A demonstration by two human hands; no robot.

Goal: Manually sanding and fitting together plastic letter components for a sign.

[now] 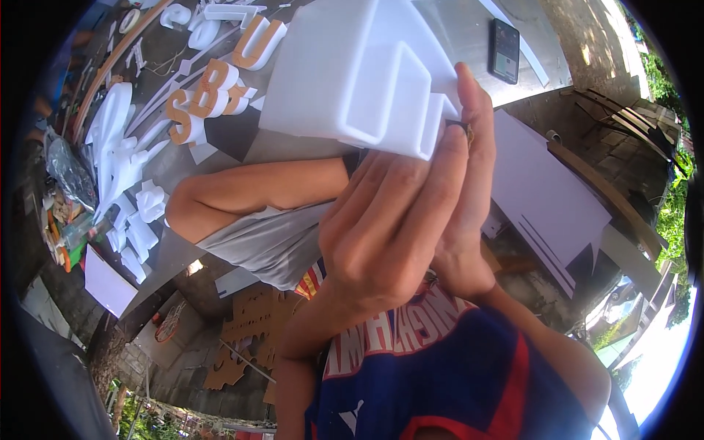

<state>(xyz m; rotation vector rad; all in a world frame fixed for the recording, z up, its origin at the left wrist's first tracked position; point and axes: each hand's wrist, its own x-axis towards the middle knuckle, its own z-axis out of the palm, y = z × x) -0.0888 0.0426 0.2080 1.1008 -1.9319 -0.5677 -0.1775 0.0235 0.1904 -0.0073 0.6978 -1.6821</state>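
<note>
A large white box-like form point(312, 81) with a raised, stepped outline like a block letter fills the top middle. My left hand point(389, 213) is closed at its lower edge, with several fingers bent under it and their tips hidden. Beside it, my right hand point(477, 169) presses against the form's right side, one finger pointing up along it. A small dark piece point(456, 125) shows between the fingertips at the form's lower right corner. Its kind is too small to tell, and so is which hand grips it.
Brown-faced white block letters point(220, 88) stand on the grey work surface at the left. White offcuts point(110, 154) lie heaped beyond them. A phone point(504, 51) rests at the upper right. White sheets point(546, 198) lie to the right. My bent leg point(257, 187) is below the form.
</note>
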